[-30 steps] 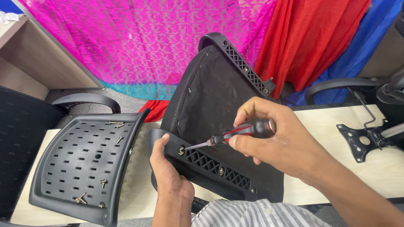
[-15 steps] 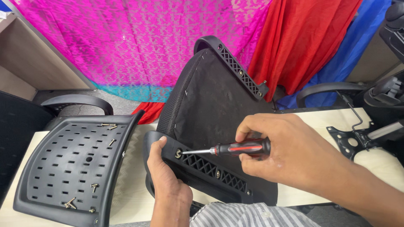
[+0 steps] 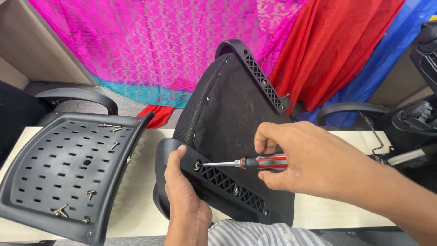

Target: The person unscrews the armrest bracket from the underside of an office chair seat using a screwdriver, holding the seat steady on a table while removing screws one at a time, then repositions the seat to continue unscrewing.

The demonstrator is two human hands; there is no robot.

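A black chair seat (image 3: pixel 236 114) stands tilted on its edge, fabric underside toward me, with black plastic armrest brackets along two sides. My left hand (image 3: pixel 182 191) grips the lower bracket (image 3: pixel 227 184) near its left end, thumb beside a screw (image 3: pixel 196 166). My right hand (image 3: pixel 314 159) holds a red and black screwdriver (image 3: pixel 255 162) level, its tip set in that screw.
A black perforated plastic shell (image 3: pixel 68 168) lies at left on the pale table (image 3: pixel 136 209), with several loose screws on it. Chair armrests stand behind at left (image 3: pixel 77 95) and right (image 3: pixel 350 109). Pink, red and blue cloth hangs behind. Black chair hardware sits at far right (image 3: pixel 419 123).
My right hand lowered until the screwdriver lies level, with its tip staying at the screw. The view has shifted slightly; my left hand keeps its grip on the bracket.
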